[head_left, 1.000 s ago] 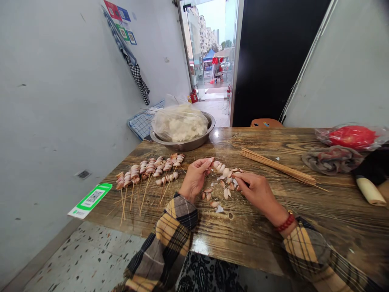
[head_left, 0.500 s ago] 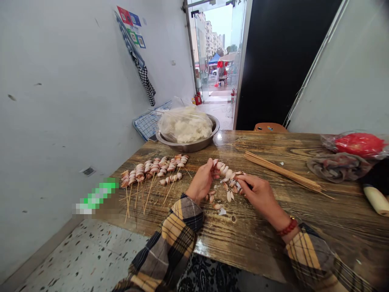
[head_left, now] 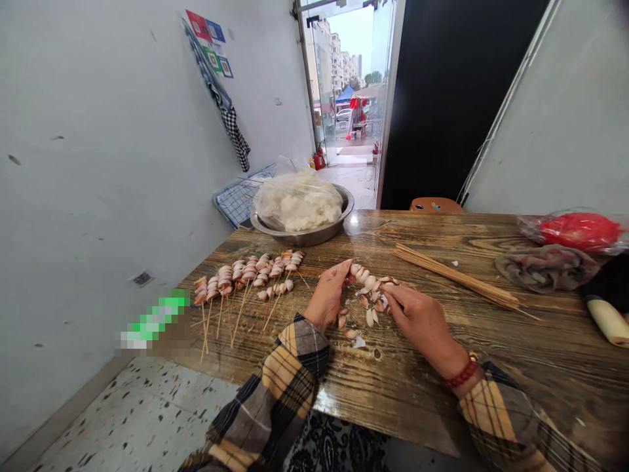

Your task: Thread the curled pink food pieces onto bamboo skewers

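Observation:
A row of garlic cloves (head_left: 362, 275) stretches between my two hands, above the wooden table. My left hand (head_left: 328, 294) is closed, with thumb and fingers pinching at the clove on the row's left end. At the other end my right hand (head_left: 417, 316) is closed in a pinch; its fingers hide most of what they grip, which looks like the skewer's stick. Loose garlic cloves (head_left: 370, 318) lie on the table beneath and between the hands. Left of my left hand lie several finished garlic skewers (head_left: 249, 267), their sticks pointing toward me. A shorter garlic skewer (head_left: 276, 289) lies nearest.
Bare bamboo sticks (head_left: 452, 278) lie in a bundle on the table (head_left: 393, 393) at the right. Behind stands a metal basin (head_left: 314, 237) with a bag of white stuff (head_left: 299, 203). A grey cloth (head_left: 545, 267) and a red bagged item (head_left: 584, 231) lie far right.
The left fingers have shifted slightly at the row's left end and look straighter. The right hand keeps nearly the same place and pinch. The view has moved a little.

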{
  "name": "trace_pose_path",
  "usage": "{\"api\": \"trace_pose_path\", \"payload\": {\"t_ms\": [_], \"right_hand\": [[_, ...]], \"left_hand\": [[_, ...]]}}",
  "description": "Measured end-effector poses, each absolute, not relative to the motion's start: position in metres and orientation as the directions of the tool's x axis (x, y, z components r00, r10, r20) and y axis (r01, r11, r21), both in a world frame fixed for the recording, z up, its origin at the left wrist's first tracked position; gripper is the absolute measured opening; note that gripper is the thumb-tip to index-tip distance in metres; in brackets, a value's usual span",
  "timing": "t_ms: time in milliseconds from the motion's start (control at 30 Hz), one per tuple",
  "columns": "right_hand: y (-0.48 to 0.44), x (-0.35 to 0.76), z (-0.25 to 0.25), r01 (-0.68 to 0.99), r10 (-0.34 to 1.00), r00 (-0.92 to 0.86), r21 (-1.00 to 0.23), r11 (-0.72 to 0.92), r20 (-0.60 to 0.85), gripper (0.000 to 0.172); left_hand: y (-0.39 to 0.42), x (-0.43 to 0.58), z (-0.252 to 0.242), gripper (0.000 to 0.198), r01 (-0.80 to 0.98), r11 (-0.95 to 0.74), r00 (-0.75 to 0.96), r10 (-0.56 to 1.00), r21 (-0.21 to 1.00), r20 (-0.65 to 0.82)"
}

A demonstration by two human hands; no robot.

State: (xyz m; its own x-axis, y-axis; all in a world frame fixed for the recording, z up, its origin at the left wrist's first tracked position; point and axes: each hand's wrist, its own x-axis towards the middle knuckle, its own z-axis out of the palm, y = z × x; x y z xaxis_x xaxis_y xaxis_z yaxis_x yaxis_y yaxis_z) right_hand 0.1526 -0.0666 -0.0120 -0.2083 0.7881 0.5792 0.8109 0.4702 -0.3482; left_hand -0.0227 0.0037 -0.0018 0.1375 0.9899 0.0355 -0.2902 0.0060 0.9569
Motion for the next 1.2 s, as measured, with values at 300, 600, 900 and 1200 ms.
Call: {"api": "trace_pose_path", "payload": {"t_ms": [300, 600, 900, 1200], "right_hand": [[-0.063, 0.149, -0.011, 0.723, 0.816, -0.139, -0.505, 0.471, 0.561, 0.027], [-0.05, 0.145, -0.017, 0.383, 0.924, 0.03, -0.858, 0.343, 0.382, 0.032], [-0.053, 0.131, -0.019, 0.188, 0.967, 0.038, -0.953, 0.239, 0.25, 0.034], [-0.052, 0.119, -0.019, 0.189, 0.95, 0.105, -0.944, 0.271, 0.294, 0.039]], "left_hand": [[0.0, -0.02, -0.002, 0.038, -0.252, -0.015, 0.14, 0.989, 0.968, 0.052], [-0.006, -0.013, 0.001, 0.036, -0.387, 0.092, 0.314, 0.949, 0.917, 0.037], [-0.017, 0.003, 0.0, 0.032, -0.44, 0.133, 0.311, 0.95, 0.888, 0.012], [-0.021, 0.011, -0.006, 0.034, -0.474, 0.135, 0.302, 0.953, 0.87, 0.016]]}}
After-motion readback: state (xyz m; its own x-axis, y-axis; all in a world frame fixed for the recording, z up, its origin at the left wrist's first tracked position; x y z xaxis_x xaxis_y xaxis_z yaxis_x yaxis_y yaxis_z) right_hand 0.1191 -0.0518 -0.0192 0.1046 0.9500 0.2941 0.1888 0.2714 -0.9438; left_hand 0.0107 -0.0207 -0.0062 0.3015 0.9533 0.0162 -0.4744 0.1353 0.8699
